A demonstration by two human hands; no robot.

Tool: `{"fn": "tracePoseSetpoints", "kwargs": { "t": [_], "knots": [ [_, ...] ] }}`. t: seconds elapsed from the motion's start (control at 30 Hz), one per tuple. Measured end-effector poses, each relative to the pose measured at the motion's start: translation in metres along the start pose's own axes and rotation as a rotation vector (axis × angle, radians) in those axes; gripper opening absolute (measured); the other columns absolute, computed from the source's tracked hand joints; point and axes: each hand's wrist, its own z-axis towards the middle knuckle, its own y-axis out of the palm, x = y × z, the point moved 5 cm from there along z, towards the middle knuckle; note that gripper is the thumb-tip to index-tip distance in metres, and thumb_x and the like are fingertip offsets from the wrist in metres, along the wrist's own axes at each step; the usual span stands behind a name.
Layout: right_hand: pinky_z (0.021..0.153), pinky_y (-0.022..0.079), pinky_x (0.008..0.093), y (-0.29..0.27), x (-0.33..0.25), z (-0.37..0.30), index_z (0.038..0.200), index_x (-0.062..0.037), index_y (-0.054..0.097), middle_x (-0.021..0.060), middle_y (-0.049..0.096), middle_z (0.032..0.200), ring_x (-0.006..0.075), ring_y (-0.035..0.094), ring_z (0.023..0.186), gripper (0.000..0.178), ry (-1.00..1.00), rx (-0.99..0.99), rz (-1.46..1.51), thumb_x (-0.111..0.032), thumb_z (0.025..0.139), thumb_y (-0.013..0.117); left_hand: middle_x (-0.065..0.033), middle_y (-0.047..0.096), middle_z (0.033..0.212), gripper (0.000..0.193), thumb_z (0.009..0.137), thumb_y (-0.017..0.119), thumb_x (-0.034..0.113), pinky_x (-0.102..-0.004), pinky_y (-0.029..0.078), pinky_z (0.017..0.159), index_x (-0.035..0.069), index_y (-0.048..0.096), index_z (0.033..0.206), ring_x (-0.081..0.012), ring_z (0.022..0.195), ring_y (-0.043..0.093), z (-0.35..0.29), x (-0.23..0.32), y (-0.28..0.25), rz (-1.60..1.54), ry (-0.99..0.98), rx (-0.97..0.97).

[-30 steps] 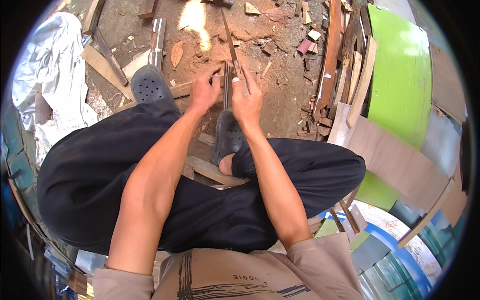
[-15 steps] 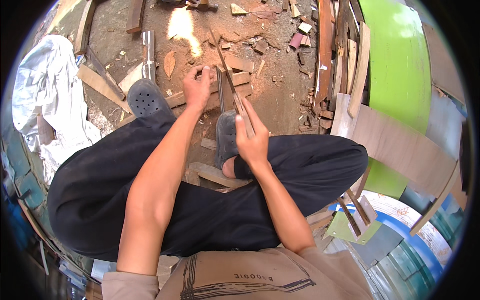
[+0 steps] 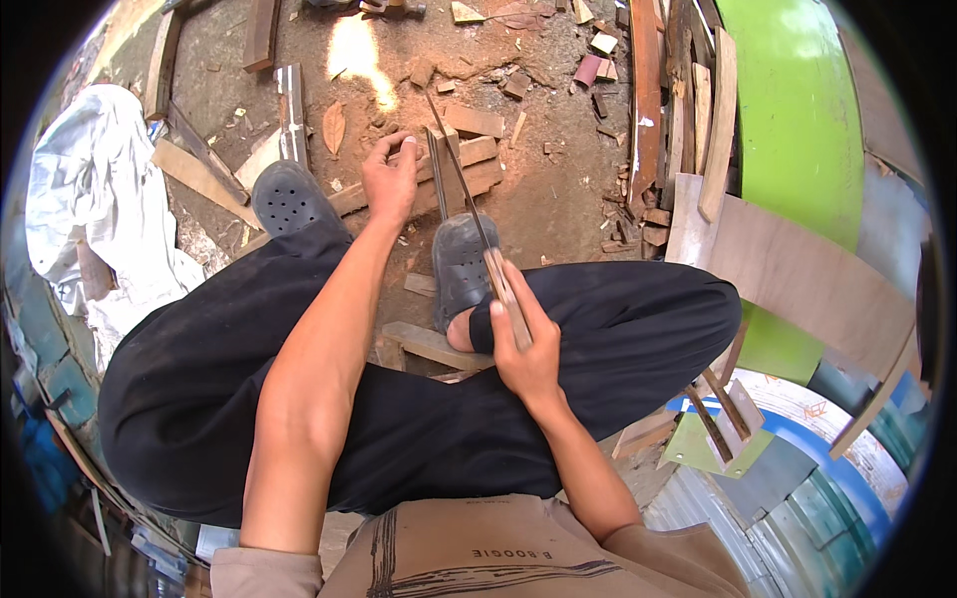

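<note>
I sit low in black trousers and dark clogs (image 3: 461, 261). My right hand (image 3: 523, 349) rests by my right knee, gripping the wooden handle of a long thin blade (image 3: 457, 164) that points away from me over the clog. The blade's tip reaches past a narrow upright wood piece (image 3: 440, 164) standing on flat planks (image 3: 477, 171). My left hand (image 3: 391, 179) is stretched out just left of that wood piece, with fingers curled and thumb and forefinger pinched together. I see nothing clearly held in it.
Wood offcuts and chips (image 3: 518, 85) litter the dirt ground ahead. Long boards (image 3: 646, 100) lean at the right beside a green curved panel (image 3: 797, 130) and a plywood sheet (image 3: 797, 279). A white sheet (image 3: 90, 199) lies at the left.
My right hand has drawn back toward my knee with the blade. My left hand has come off the upright wood piece and now sits beside it.
</note>
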Motion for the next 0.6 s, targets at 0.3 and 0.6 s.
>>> {"fn": "tracePoseSetpoints", "kwargs": {
  "t": [0.3,0.6],
  "knots": [
    [0.100,0.051,0.0368,0.029,0.017,0.061,0.142,-0.0019,0.057,0.0236,0.066,0.132,0.0341,0.066,0.122,0.047,-0.013,0.067,0.046,-0.011,0.096,0.061,-0.0101,0.069,0.097,0.034,0.098,0.068,0.025,-0.0296,0.062,0.074,-0.006,0.069,0.112,-0.0157,0.083,0.068,-0.003,0.000,0.025,-0.091,-0.133,-0.004],
    [0.112,0.042,0.0356,-0.006,-0.003,-0.008,0.142,0.0064,0.054,0.0234,0.063,0.139,0.0281,0.058,0.132,0.044,0.115,-0.018,0.088,-0.010,0.101,0.059,-0.0160,0.069,0.106,0.040,0.099,0.066,0.030,-0.0311,0.062,0.080,-0.008,0.069,0.111,-0.0195,0.091,0.069,0.004,-0.003,0.024,-0.109,-0.345,0.026]
  ]
}}
